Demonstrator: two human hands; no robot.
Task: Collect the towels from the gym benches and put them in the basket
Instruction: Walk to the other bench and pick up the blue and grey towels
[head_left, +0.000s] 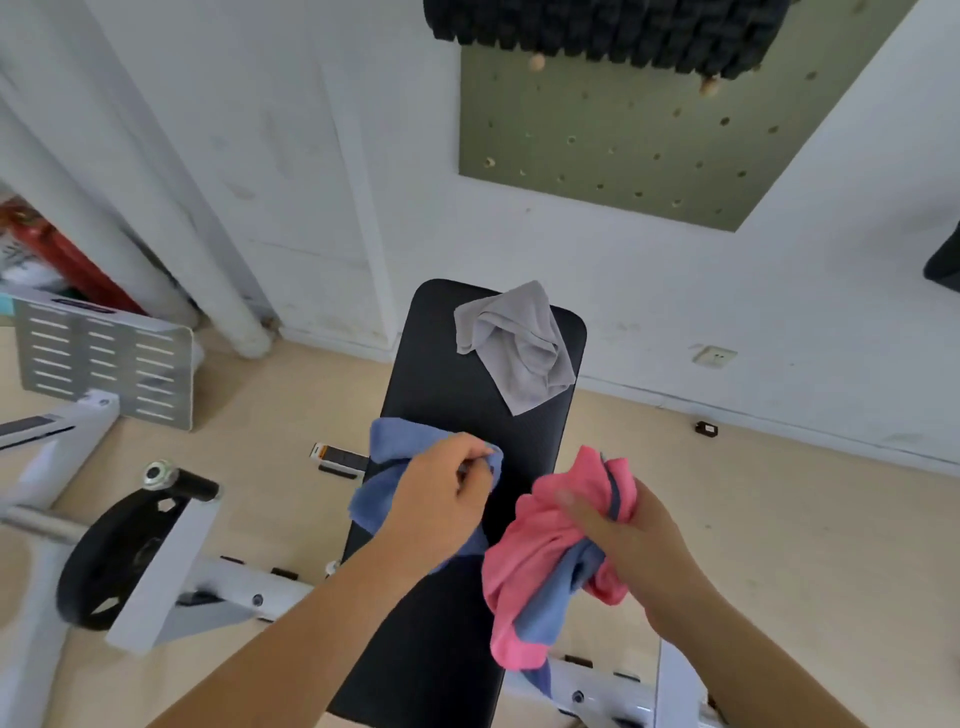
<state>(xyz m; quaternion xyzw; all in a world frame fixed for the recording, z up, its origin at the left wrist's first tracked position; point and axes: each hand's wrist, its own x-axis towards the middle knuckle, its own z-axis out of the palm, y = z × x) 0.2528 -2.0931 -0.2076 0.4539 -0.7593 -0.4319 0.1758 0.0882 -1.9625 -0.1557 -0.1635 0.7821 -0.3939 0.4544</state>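
A black padded gym bench (447, 364) runs away from me toward the wall. A crumpled grey towel (519, 345) lies on its far end. My left hand (441, 499) is closed on a blue towel (387, 493) that hangs over the bench's left edge. My right hand (618, 540) grips a bunched pink towel (535, 551) with another blue cloth (556, 597) folded in with it, held just off the bench's right side. No basket is in view.
A white weight rack with a black plate (124, 556) stands at left, near a perforated white panel (104, 358). A green pegboard (623, 150) hangs on the white wall. The bench's white frame (613, 686) shows at bottom right. Tan floor lies right.
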